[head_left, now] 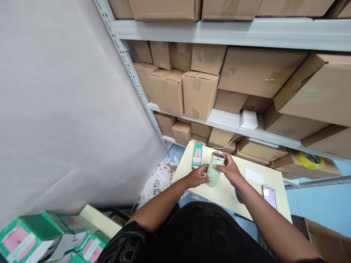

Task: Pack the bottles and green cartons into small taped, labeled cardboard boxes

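Note:
Both my hands hold a pale green tumbler (213, 174) with a shiny metal rim, tilted slightly above the table. My left hand (197, 176) grips its lower left side, thumb across the front. My right hand (229, 168) wraps its upper right side, thumb pressed on the front. The tumbler's far side and some fingertips are hidden. A green and pink box (197, 155) lies on the cream table (181, 170), just beyond my left hand.
A white paper (254, 176) and a phone-like item (270, 197) lie right on the table. Shelves of cardboard boxes (199, 93) rise behind it. Yellow tape (309, 160) sits at right. Green boxes (30, 237) are stacked lower left. White scraps (153, 182) cover the floor; an opened carton (323, 233) stands lower right.

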Demonstrator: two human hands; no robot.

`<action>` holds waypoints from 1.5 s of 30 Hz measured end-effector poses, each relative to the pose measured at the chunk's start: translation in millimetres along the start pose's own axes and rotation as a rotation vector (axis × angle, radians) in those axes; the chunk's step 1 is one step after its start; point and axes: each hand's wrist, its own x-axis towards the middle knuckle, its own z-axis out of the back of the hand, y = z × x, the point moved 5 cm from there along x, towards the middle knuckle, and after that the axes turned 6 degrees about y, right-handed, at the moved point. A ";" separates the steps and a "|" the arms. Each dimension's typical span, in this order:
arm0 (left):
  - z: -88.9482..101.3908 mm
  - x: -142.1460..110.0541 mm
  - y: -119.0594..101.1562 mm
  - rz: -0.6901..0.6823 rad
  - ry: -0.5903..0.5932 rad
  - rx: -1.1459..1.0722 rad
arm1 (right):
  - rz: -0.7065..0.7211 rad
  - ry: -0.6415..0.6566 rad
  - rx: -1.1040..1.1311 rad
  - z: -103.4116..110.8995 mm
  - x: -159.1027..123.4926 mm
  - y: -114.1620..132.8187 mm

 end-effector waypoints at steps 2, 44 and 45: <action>15.8 5.7 10.0 0.067 -0.153 0.103 | -0.015 -0.051 -0.016 19.1 -2.2 -11.1; 147.6 121.6 29.7 -0.183 -0.061 0.875 | -0.028 -0.595 -0.160 1.9 51.2 11.5; 146.6 116.6 33.1 -0.201 -0.038 0.861 | -0.007 -0.590 -0.153 0.2 56.1 19.1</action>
